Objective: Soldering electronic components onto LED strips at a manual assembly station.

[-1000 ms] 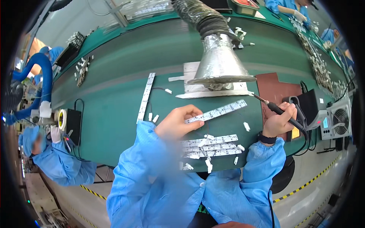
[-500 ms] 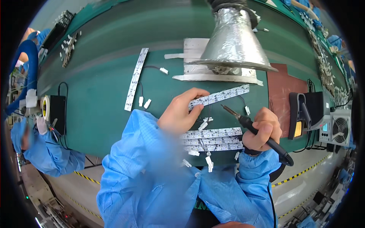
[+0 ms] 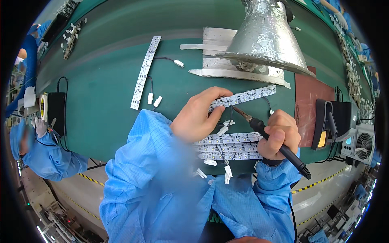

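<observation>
My left hand (image 3: 199,117) pins down the near end of a white LED strip board (image 3: 248,96) lying on the green bench mat (image 3: 105,105). My right hand (image 3: 279,133) grips a black soldering iron (image 3: 272,139), its tip touching the strip's lower edge close to my left fingers. Thin black wires with white connectors (image 3: 224,129) hang from the strip. Two more LED strips (image 3: 231,146) lie side by side just below my hands.
A foil-wrapped fume hood (image 3: 263,36) hangs over the back of the bench. Another LED strip with wired plugs (image 3: 145,71) lies at left. A soldering station (image 3: 330,121) and small fan (image 3: 364,141) stand at right. A co-worker in blue (image 3: 44,154) sits at left.
The view has closed in on the bench. My right hand brought the soldering iron down from the right, and its tip now meets the strip under my left hand.
</observation>
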### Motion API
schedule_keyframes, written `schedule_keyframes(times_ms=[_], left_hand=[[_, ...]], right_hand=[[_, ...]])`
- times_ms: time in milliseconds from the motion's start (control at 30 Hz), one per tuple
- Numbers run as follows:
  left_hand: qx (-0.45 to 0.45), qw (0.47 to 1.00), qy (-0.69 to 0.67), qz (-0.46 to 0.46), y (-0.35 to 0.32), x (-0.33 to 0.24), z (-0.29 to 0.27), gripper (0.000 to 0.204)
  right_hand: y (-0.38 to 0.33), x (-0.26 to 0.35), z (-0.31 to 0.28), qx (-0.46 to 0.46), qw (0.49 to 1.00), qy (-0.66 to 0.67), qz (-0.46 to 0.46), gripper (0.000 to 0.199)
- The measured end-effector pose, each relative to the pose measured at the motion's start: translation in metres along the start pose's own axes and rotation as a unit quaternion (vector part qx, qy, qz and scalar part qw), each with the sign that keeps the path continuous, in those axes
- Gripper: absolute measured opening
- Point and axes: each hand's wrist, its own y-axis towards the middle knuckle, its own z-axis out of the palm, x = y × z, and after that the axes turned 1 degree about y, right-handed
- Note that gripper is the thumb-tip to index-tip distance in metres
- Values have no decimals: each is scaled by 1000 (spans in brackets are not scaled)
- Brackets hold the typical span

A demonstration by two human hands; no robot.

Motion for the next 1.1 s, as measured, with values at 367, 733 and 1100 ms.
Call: schedule_keyframes(times_ms=[367, 733, 1100], left_hand=[[6, 1000, 4, -7, 1, 0, -2, 32], [6, 1000, 6, 5, 1, 2, -2, 32], [16, 1000, -5, -7, 2, 3, -2, 31]], right_hand=[[0, -1, 1, 20, 1000, 2, 4, 24], [2, 1, 1, 34, 999, 4, 4, 21], [-6, -10, -32, -139, 984, -35, 109, 33]])
